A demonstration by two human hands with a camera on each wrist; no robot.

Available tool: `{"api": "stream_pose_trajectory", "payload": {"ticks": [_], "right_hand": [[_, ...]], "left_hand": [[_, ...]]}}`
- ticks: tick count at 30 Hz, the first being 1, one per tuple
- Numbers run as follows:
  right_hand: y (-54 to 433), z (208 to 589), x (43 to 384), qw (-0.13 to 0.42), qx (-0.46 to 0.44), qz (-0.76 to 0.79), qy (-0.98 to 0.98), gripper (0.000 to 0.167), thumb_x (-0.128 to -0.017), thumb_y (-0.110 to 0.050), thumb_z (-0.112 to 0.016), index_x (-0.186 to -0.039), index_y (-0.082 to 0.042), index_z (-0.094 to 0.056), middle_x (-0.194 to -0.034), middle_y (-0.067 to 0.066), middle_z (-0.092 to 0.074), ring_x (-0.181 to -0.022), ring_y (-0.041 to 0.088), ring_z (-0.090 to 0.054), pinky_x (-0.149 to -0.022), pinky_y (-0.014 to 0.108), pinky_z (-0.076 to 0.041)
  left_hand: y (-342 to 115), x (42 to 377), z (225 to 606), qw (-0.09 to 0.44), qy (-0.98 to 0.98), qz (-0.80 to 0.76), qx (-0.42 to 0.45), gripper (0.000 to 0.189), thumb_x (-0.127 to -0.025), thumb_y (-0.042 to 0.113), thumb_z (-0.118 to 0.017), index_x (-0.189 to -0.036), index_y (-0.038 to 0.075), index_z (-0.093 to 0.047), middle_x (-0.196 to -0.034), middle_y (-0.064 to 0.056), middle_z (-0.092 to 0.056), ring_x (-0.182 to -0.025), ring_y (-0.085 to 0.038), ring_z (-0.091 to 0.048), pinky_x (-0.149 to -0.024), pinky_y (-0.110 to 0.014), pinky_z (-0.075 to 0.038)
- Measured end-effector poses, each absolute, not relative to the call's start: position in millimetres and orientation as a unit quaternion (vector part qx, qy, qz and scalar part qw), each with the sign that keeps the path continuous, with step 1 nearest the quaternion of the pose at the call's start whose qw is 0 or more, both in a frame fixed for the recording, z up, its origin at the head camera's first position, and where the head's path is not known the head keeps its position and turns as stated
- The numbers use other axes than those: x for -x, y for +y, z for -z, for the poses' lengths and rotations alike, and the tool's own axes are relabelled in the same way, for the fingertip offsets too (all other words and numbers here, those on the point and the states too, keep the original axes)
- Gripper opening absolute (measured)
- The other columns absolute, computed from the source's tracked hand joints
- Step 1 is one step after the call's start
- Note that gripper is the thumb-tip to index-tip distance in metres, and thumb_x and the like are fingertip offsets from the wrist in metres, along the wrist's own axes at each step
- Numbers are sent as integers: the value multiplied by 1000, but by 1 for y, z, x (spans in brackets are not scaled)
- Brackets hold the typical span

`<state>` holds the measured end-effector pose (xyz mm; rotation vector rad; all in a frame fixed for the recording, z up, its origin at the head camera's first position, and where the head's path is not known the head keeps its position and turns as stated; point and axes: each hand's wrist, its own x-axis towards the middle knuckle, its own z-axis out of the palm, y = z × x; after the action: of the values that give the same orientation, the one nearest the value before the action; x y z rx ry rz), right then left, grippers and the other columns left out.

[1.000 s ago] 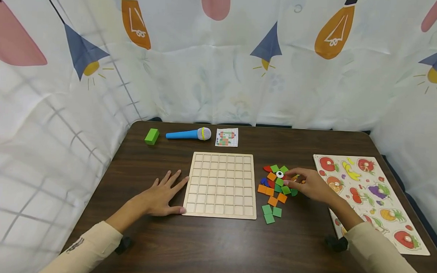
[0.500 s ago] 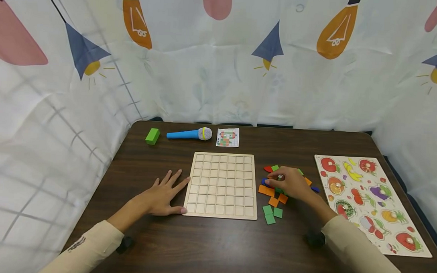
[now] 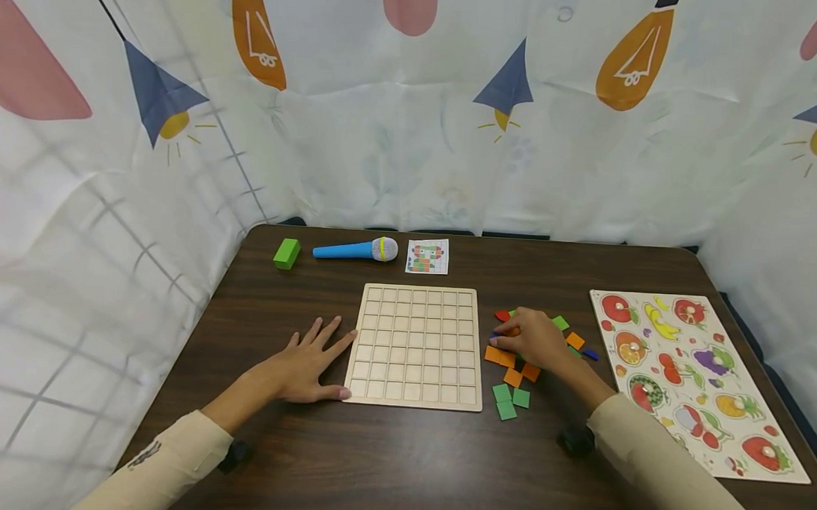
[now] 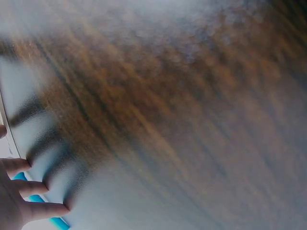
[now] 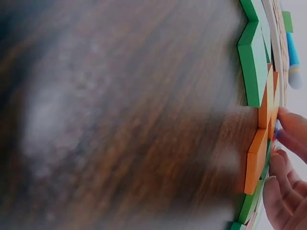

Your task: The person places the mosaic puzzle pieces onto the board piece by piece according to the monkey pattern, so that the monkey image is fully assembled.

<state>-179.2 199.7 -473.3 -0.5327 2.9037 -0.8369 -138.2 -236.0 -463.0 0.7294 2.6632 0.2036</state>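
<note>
My left hand point(image 3: 303, 368) lies flat with fingers spread at the left edge of a square wooden grid board point(image 3: 415, 347); its thumb and index finger touch the rim. In the left wrist view, the fingers point(image 4: 33, 187) of that hand show at the lower left. To the right of the board, my right hand point(image 3: 534, 338) reaches over a pile of small coloured tiles. Its thumb and index finger pinch a small blue piece point(image 5: 277, 129) at the left of the pile. Orange tiles point(image 3: 499, 356) and green tiles point(image 3: 505, 401) lie near it; the hand hides part of the pile.
Along the back stand a green block point(image 3: 286, 254), a blue toy microphone point(image 3: 355, 249) and a small printed pattern card point(image 3: 427, 256). A fruit puzzle board point(image 3: 697, 385) takes up the right side of the dark table point(image 3: 401, 472). A printed curtain hangs behind.
My right hand has moved left across the pile, from its right side to the blue piece at its left, uncovering tiles at the right. The left hand has kept its place.
</note>
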Motion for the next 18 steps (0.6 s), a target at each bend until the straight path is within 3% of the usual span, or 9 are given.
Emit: {"api": "stream_pose_trajectory", "payload": {"ticks": [5, 12, 18], "right_hand": [[196, 475, 182, 30, 170, 271, 947, 20, -87, -31, -80, -97, -14, -82, -96, 4, -67, -81, 18, -60, -66, 31, -48], [191, 474, 186, 40, 154, 260, 953, 20, -89, -37, -77, -90, -17, -82, -94, 3, -66, -77, 15, -58, -59, 28, -46], [194, 471, 188, 74, 165, 264, 947, 16, -91, -30, -76, -99, -17, -81, -101, 2, -68, -89, 18, -62, -74, 38, -52]], "left_hand": [[-235, 139, 463, 187, 944, -75, -260, 101, -88, 74, -56, -163, 21, -15, -166, -26, -8, -148, -58, -11, -105, -81, -22], [-236, 137, 463, 191, 945, -70, -256, 101, -87, 75, -55, -163, 23, -13, -167, -24, -6, -149, -56, -10, -106, -80, -22], [-236, 137, 461, 189, 945, -69, -257, 100, -88, 74, -56, -163, 22, -14, -167, -24, -8, -149, -57, -11, -106, -80, -22]]}}
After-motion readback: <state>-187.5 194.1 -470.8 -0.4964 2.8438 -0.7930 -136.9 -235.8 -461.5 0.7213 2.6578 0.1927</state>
